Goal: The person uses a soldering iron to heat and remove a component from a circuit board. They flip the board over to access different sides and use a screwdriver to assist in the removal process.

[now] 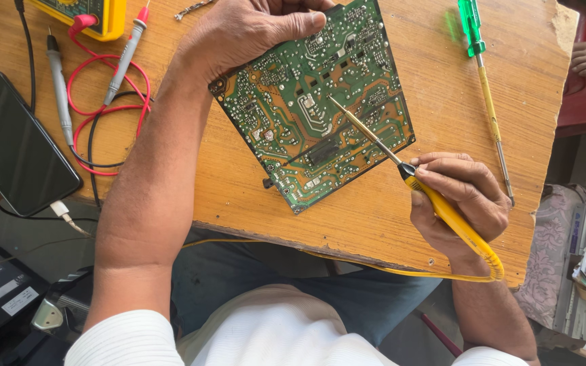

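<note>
A green circuit board [313,108] lies solder side up on a wooden table [374,217]. My left hand [252,30] grips the board's upper left edge, fingers over the top. My right hand [459,200] holds a yellow-handled soldering iron [442,207] like a pen. Its metal tip [334,102] touches the middle of the board. A yellow cord runs from the handle under the table's front edge.
A yellow multimeter [89,13] with red and black probes [120,68] sits at the top left. A dark phone [11,146] lies at the left edge. A green-handled screwdriver [486,95] rests at the right. Clutter lies below on both sides.
</note>
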Motion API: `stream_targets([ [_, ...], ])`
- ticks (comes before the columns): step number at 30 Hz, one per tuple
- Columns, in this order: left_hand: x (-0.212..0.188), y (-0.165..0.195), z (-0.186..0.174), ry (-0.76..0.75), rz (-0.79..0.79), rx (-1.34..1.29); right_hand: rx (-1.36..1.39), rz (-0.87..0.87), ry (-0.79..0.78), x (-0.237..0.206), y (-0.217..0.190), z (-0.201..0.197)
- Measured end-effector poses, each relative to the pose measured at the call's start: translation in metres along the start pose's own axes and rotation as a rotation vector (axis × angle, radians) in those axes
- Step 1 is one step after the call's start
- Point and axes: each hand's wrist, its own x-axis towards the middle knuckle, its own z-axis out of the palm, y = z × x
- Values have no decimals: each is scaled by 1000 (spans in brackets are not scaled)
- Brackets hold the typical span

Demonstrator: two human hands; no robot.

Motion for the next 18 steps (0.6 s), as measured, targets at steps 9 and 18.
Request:
stream_targets([
  [9, 1, -7, -3, 6, 36, 25, 13, -13, -17, 0, 0, 2],
  [18, 1, -6, -3, -7, 6, 25, 1, -14, -23, 0, -1, 3],
])
